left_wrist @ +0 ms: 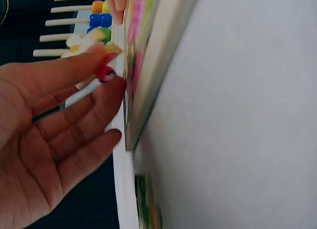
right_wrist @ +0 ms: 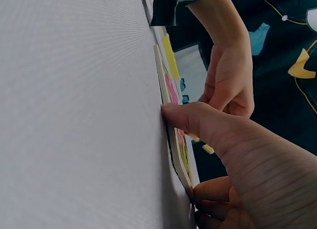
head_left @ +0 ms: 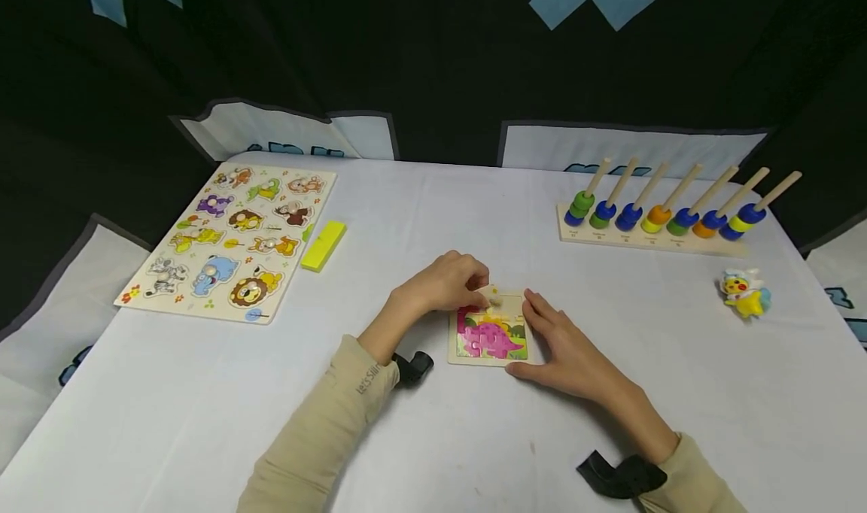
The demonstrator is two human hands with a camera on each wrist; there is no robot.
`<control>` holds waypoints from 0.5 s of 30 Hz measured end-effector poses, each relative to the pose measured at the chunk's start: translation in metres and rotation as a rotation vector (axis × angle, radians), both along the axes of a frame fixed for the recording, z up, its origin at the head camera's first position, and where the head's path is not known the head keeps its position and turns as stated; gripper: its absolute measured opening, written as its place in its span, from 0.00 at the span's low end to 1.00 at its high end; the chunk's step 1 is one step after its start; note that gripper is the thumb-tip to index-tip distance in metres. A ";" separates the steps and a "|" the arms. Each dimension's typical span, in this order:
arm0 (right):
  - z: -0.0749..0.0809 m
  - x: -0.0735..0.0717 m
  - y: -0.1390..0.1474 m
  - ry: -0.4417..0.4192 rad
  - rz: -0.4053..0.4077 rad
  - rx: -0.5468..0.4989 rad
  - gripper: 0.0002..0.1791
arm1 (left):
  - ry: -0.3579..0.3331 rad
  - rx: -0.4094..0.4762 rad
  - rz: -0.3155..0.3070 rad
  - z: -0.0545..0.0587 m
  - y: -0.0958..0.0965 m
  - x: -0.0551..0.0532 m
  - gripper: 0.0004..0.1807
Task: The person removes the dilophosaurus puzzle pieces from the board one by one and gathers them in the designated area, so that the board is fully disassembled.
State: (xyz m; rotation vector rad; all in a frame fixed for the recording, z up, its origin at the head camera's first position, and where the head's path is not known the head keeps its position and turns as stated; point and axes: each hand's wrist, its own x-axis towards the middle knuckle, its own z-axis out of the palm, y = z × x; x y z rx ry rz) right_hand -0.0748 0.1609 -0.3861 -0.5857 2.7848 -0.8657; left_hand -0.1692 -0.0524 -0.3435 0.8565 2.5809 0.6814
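Note:
My left hand (head_left: 447, 283) pinches a small jigsaw piece (left_wrist: 105, 72) between thumb and fingertips, over the far left part of a small wooden puzzle tray (head_left: 467, 361). The piece shows red and pale patches in the left wrist view and is partly hidden by the fingers. Inside the tray lies a pink dinosaur picture (head_left: 493, 340) made of interlocked pieces. My right hand (head_left: 572, 347) grips the tray at its right side, thumb at the near edge and fingers along the right edge towards the far corner. In the right wrist view the thumb (right_wrist: 185, 115) presses the tray's edge.
A large animal peg puzzle (head_left: 223, 265) lies at the left, with a yellow block (head_left: 323, 246) beside it. At the far right stands a bead counting rack (head_left: 650, 238). A small yellow and white figure (head_left: 743, 293) sits near the right table edge.

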 end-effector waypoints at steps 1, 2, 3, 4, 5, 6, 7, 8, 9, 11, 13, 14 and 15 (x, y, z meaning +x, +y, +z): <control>0.000 0.000 0.000 -0.003 -0.001 0.001 0.53 | -0.004 0.012 0.000 0.001 -0.001 -0.001 0.14; 0.000 0.000 0.000 -0.006 -0.002 0.003 0.53 | -0.010 0.019 0.005 0.002 -0.003 -0.002 0.12; 0.000 0.000 -0.001 -0.008 -0.002 0.004 0.54 | -0.016 0.025 0.015 0.004 -0.005 -0.002 0.09; 0.000 0.000 -0.001 -0.009 -0.003 0.007 0.54 | -0.024 0.026 0.026 0.006 -0.007 -0.003 0.06; 0.001 0.000 -0.001 -0.009 -0.003 0.008 0.54 | -0.033 0.029 0.038 0.009 -0.009 -0.003 0.05; 0.001 0.000 -0.002 -0.009 -0.003 0.008 0.54 | -0.041 0.034 0.046 0.011 -0.011 -0.004 0.07; 0.001 0.000 -0.002 -0.007 -0.003 0.011 0.54 | -0.049 0.039 0.055 0.014 -0.013 -0.005 0.09; 0.001 0.000 -0.001 -0.005 -0.002 0.013 0.54 | -0.052 0.040 0.066 0.017 -0.015 -0.006 0.12; 0.001 0.000 -0.001 -0.004 -0.001 0.016 0.54 | -0.052 0.049 0.069 0.019 -0.018 -0.007 0.15; 0.001 0.000 -0.001 0.002 0.002 0.021 0.54 | -0.049 0.072 0.071 0.025 -0.026 -0.009 0.18; 0.001 0.000 0.000 0.010 0.004 0.030 0.54 | -0.042 0.090 0.077 0.030 -0.036 -0.010 0.19; 0.001 0.000 0.000 0.014 0.005 0.034 0.54 | -0.038 0.094 0.081 0.033 -0.042 -0.010 0.19; 0.001 0.000 0.000 0.017 0.006 0.037 0.54 | -0.042 0.099 0.085 0.034 -0.048 -0.010 0.18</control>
